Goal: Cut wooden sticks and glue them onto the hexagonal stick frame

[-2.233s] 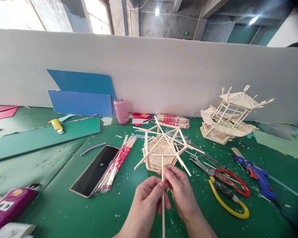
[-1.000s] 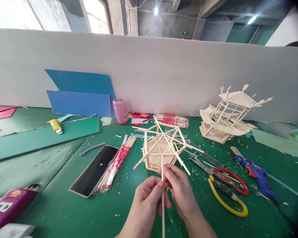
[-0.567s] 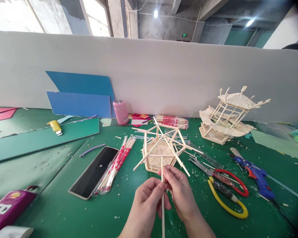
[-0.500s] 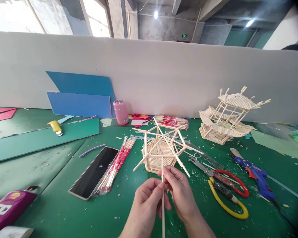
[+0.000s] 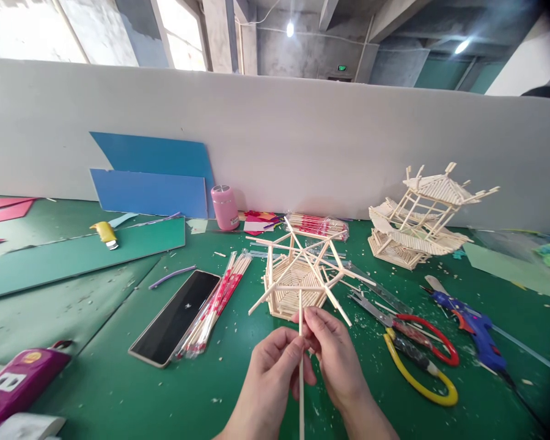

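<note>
Landmark: stick frame (image 5: 284,299), standing on tabletop (image 5: 174,403). Loose stick (image 5: 301,391) on frame's near side, pointing at it; whether tip touches, cannot tell. Left hand (image 5: 272,370) and right hand (image 5: 333,351) both pinched on stick, right grip nearer frame; two-point hold presumably for steady aim. Scissors (image 5: 388,320) and glue gun (image 5: 474,324) right of frame, bagged sticks (image 5: 219,304) left: likely kept within reach.

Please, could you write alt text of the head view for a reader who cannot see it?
The person's left hand and right hand pinch a thin stick before an open stick frame on a green table. A roofed stick model stands beyond, to the right; a blue glue gun lies right, a phone left.
</note>
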Tool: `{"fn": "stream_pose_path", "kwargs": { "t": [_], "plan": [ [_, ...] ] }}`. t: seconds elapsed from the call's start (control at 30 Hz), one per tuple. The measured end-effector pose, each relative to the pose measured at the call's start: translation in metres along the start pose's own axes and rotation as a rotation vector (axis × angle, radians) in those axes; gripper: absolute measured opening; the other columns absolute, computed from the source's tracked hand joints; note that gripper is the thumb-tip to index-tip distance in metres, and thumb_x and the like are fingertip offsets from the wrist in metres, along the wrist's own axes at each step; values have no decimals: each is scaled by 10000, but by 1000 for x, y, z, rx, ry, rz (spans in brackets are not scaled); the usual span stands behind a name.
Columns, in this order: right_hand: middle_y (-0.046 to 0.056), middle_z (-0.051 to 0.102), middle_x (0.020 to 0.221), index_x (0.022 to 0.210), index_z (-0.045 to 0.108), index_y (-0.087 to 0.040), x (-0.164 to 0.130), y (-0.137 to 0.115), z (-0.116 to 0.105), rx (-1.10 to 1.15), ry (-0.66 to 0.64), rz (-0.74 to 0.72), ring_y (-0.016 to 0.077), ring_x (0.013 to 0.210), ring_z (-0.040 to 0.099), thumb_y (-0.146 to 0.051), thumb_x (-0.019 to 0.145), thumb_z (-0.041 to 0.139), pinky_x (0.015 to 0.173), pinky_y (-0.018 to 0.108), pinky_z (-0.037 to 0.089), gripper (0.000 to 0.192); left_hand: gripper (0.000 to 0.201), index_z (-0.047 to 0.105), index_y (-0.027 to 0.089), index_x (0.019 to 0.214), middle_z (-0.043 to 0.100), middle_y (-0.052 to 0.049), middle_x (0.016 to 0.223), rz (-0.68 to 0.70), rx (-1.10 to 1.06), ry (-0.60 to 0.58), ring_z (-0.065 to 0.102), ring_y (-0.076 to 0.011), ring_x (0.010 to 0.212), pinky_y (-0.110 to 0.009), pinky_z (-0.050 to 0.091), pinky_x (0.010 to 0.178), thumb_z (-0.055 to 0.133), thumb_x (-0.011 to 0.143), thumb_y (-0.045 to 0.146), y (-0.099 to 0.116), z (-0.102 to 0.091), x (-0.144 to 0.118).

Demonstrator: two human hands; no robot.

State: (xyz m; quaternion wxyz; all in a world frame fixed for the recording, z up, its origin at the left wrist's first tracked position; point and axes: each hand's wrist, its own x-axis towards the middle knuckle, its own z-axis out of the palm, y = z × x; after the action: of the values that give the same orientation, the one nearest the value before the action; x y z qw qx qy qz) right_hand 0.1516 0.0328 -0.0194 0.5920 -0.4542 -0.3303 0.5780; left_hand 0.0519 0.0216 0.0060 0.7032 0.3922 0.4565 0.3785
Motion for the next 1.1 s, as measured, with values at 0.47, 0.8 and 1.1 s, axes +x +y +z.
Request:
{"fn": "stream_pose_path", "kwargs": {
  "t": [0.47,0.8,1.1],
  "plan": [
    [-33,432,606,777,631,-177,-23,7,-25,-136,41,73,91,560,332,-411,800,556,489,207,269,247,226,511,149,668,517,15,491,-16,-7,7,367,-82,484,-187,271,468,521,800,332,6,3,-4],
    [-31,418,598,810,635,-176,-28,14,-29,-173,27,68,94,544,303,-405,820,529,471,229,234,253,217,497,157,651,520,17,484,-6,-10,7,357,-79,472,-187,274,466,513,803,310,4,2,-4],
    [-40,382,590,792,613,-176,-28,16,-28,-172,9,78,98,545,292,-411,833,505,479,234,227,262,207,514,155,677,529,15,475,-8,-16,9,361,-78,463,-184,273,461,510,807,316,6,3,-3]
  ]
}}
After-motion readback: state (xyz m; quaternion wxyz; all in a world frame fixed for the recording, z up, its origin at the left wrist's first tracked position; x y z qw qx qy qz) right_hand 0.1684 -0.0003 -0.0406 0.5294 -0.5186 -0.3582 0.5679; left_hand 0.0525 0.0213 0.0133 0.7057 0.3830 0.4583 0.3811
